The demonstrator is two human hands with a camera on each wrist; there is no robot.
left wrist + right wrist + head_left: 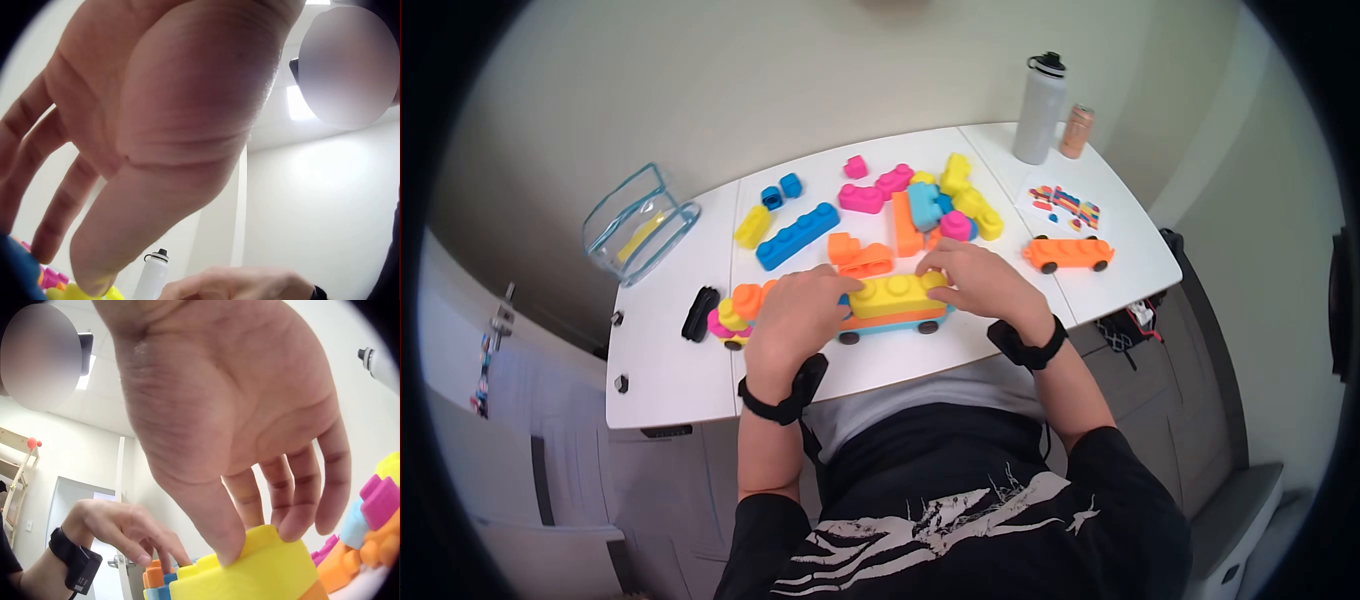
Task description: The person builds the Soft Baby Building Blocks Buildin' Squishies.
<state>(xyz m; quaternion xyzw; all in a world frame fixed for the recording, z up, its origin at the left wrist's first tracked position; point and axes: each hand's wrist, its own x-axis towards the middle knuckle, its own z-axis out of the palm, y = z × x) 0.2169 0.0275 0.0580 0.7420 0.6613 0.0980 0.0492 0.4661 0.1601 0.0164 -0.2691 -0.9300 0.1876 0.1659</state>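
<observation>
A long yellow block (895, 293) with round studs sits on a wheeled vehicle base (895, 326) with orange and light-blue layers. My right hand (985, 283) grips the yellow block at its right end, thumb on the near side and fingers over the far side in the right wrist view. At the block's left end, my left hand (795, 315) has its thumb and fingertips about a blue block (167, 584), mostly hidden under that hand in the head view. Left of it stands a smaller wheeled toy of orange, yellow and pink blocks (725, 322), partly covered by the left hand.
Behind the hands lie orange blocks (865, 262), a long blue block (798, 236) and several pink, yellow and light-blue ones. An orange wheeled base (1070, 253) stands right, near a picture cutout (1068, 207). A bottle (1040, 115), a can (1076, 133) and a clear bag (640, 235) stand farther out.
</observation>
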